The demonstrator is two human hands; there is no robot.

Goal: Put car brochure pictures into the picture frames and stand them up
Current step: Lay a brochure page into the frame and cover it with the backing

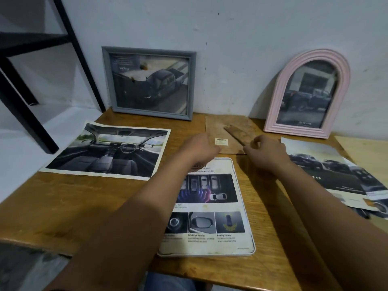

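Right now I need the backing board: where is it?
The backing board lies flat at the table's back, between the grey frame and pink arched frame.

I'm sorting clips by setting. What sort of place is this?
Probably a plain room at home or a workshop corner: a worn wooden table against a scuffed painted wall, with a black metal rack beside it.

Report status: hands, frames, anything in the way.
Left hand and right hand on the brown backing board. Grey frame and pink arched frame stand filled. White frame flat, brochure page inside.
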